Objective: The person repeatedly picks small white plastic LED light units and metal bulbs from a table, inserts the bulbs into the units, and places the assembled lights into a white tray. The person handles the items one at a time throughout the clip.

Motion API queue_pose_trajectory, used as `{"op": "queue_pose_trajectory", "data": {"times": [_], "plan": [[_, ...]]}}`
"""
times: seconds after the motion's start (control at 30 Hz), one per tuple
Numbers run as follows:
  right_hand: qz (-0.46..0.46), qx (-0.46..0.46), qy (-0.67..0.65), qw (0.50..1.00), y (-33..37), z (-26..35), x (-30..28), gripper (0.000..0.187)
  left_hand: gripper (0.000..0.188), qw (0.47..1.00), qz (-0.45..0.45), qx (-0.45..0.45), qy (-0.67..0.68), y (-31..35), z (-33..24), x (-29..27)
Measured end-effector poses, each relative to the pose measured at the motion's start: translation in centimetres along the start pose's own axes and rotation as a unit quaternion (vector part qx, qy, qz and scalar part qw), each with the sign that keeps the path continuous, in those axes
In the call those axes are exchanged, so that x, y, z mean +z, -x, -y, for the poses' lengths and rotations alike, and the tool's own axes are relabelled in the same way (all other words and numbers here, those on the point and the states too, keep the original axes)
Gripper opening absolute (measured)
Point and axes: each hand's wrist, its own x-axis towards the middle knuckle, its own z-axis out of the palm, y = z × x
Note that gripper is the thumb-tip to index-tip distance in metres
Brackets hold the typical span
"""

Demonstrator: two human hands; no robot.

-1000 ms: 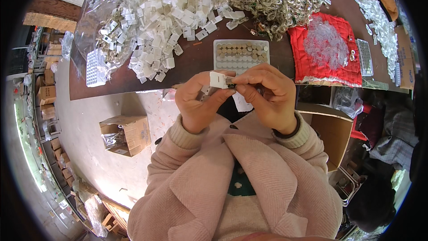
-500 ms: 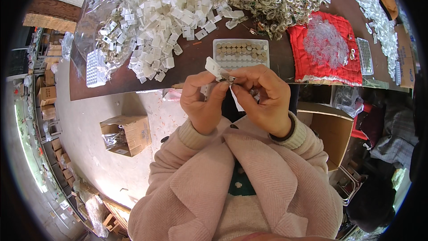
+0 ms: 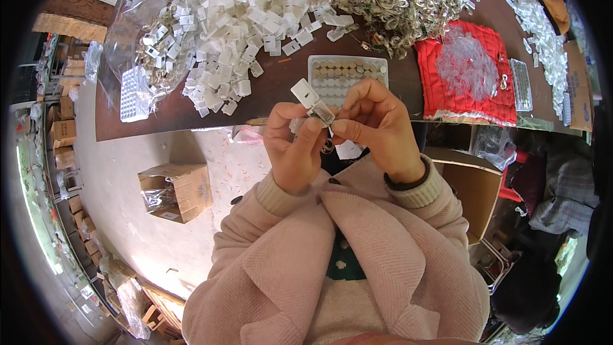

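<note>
My left hand (image 3: 295,147) pinches a small white plastic case (image 3: 308,97) between thumb and fingers. Its flap stands tilted up to the left, and a clear lower half lies by the fingertips. My right hand (image 3: 382,131) is closed, thumb and forefinger pinched together at the case's right end; whatever sits between those fingertips is too small to make out. Below the left fingertips hangs a small shiny loop (image 3: 327,147). Just beyond the hands, a tray (image 3: 315,92) on the table holds rows of round, button-like discs (image 3: 348,65).
A big heap of white plastic cases (image 3: 236,32) covers the table's left. Tangled wire pieces (image 3: 396,0) pile at the back. Clear bits lie on a red cloth (image 3: 431,89) at right. An opened cardboard box (image 3: 188,191) stands on the floor at left.
The case has tipped so its flap and clear half show more. My right fingers have drawn slightly up and back from it, and the loop now shows below.
</note>
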Motion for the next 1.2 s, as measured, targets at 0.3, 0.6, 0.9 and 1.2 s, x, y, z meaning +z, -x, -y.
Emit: {"op": "queue_pose_trajectory", "data": {"times": [0.3, 0.6, 0.9, 1.2], "plan": [[-0.078, -0.207, 0.345, 0.912, 1.5, -2.4, 1.2, 0.036, 0.015, 0.995, -0.042, -0.085, -0.028, 0.4, -0.2, -1.6], [-0.222, -0.283, 0.577, 0.734, 0.0, -0.8, -5.1, 0.023, 0.015, 0.991, -0.039, -0.125, 0.02, 0.0, -0.9, -3.6], [-0.224, -0.233, 0.655, 0.683, -1.1, -1.9, -5.9, 0.018, 0.018, 0.983, -0.005, -0.18, 0.031, 0.0, 0.2, -2.7], [-0.123, -0.31, 0.545, 0.77, 0.1, -0.3, -3.0, 0.019, 0.02, 0.98, 0.004, -0.187, 0.062, -0.5, 1.2, -1.4]]}}
